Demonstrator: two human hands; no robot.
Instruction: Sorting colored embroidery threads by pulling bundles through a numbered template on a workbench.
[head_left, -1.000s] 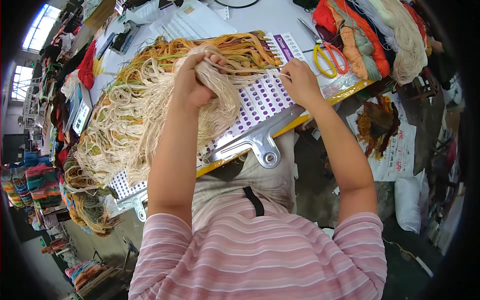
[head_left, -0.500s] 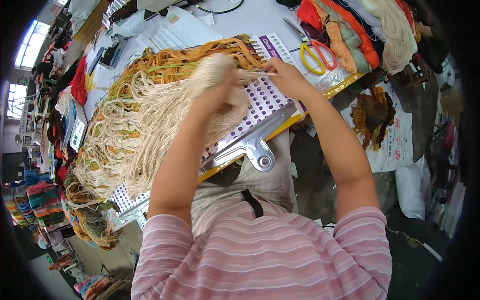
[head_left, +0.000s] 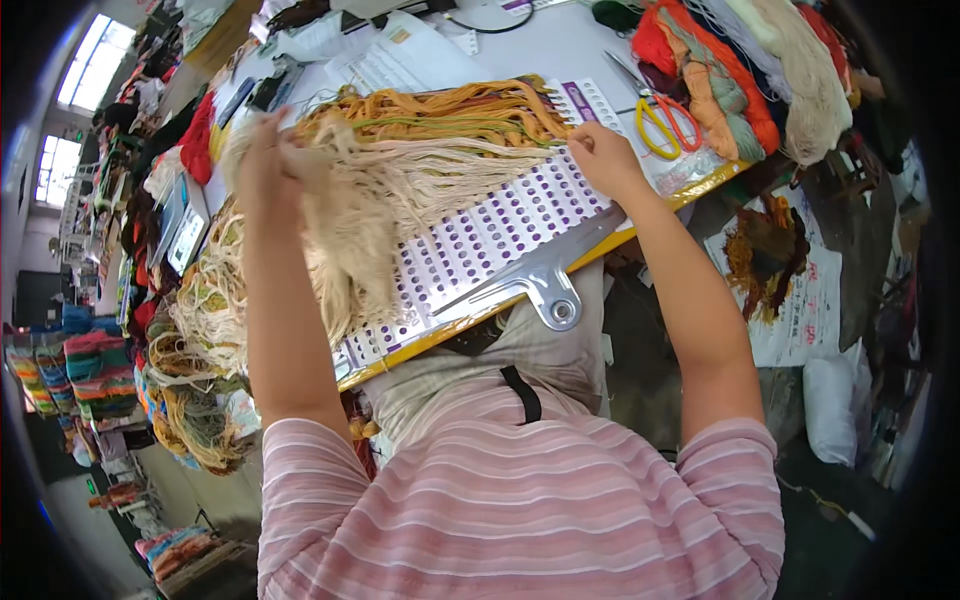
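Observation:
My left hand (head_left: pixel 268 170), blurred by motion, grips a thick bundle of cream yarn (head_left: pixel 355 225) at the left and spreads it out from the cards. My right hand (head_left: pixel 605 158) is closed in a pinch at the far right end of the white cards (head_left: pixel 490 235), which have rows of purple-ringed holes; what its fingers hold is too small to make out. Cream strands run leftward from near its fingertips. Beyond them lie orange and golden yarns (head_left: pixel 450 112), also fastened along the cards. A large metal clip (head_left: pixel 545 285) lies along the near side of the cards.
Scissors (head_left: pixel 665 128) with yellow and red handles lie right of the cards. Behind them are skeins of orange yarn (head_left: pixel 735 85) and other colours. Papers (head_left: pixel 400 60) lie at the back of the table. Brown yarn (head_left: pixel 765 255) rests on a white sack at right.
My left hand has swung left with the cream yarn, baring more of the perforated cards. My right hand stays near the cards' right end. The view has shifted slightly.

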